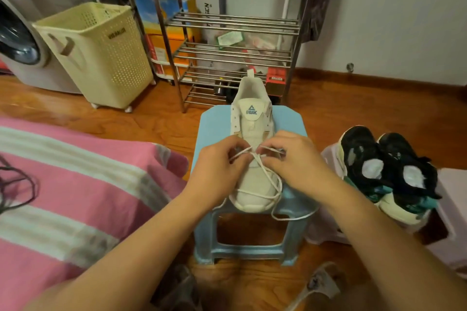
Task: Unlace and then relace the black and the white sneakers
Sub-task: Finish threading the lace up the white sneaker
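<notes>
White sneaker (253, 179), blue stool (288, 121), pink-striped cloth (75, 184)

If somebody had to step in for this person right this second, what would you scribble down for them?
Left hand: pinching one strand of the white lace.
Right hand: pinching the other strand; the strands cross between the two grips.
White sneaker stands on the blue stool, toe toward you. The lace runs only through the lower eyelets; the upper ones are bare and both ends hang off the stool's front.
Black sneakers sit as a pair on the pale stool to the right, no laces visible in them.
Left to do: lace the white sneaker's upper eyelets, then see to the black pair.
</notes>
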Demonstrator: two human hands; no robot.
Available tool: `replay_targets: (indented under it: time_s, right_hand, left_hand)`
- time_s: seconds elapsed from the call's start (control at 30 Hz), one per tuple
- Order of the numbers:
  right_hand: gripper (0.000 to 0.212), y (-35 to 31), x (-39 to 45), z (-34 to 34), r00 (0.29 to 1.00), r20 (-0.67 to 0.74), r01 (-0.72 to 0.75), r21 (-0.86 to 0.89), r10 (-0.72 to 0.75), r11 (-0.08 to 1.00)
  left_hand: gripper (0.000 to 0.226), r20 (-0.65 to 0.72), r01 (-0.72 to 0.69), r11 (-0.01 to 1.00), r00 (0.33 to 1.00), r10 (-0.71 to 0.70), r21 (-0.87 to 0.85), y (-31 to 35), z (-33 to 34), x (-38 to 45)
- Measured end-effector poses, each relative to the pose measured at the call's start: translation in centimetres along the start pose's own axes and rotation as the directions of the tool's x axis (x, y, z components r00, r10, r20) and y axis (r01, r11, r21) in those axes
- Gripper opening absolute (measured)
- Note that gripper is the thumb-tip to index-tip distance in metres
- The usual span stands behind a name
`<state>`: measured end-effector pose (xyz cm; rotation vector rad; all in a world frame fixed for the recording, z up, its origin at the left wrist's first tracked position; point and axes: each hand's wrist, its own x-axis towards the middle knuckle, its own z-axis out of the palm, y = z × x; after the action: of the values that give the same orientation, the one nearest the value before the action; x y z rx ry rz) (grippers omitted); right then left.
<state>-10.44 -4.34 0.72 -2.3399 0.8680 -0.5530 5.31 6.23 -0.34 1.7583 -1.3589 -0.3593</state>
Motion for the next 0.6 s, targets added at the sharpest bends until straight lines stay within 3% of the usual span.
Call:
replay_targets:
  time_s: [0.17, 0.3, 0.43, 0.6]
  right_hand:
    - [0.016, -1.0, 0.6, -1.0, 0.992, 0.123, 0.054, -0.165, -0.034, 0.985]
    - [0.014, -2.1, 1.2, 0.1, 0.990, 0.132, 0.065, -0.181, -0.041, 0.981]
    - [0.013, -1.7, 1.4, 0.8, 0.994, 0.106, 0.022, -0.073, -0.014, 0.997]
    - [0.023, -1.5, 1.0, -0.6, 0.980, 0.197, -0.016, 0.150, -0.014, 0.989]
  left_hand:
    - [0.028, 0.080, 0.085, 0.982, 0.994, -0.073, -0.166, -0.9, 0.0, -0.1]
    - [0.036, 0.088, 0.201, 0.916, 0.979, -0.182, -0.348, -1.3, 0.3, -0.3]
    - [0.032, 0.110, 0.203, 0.915, 0.978, -0.176, -0.349, -1.2, 0.3, -0.3]
    - [0.030, 0.115, 0.196, 0.921, 0.979, -0.166, -0.337, -1.2, 0.3, -0.2]
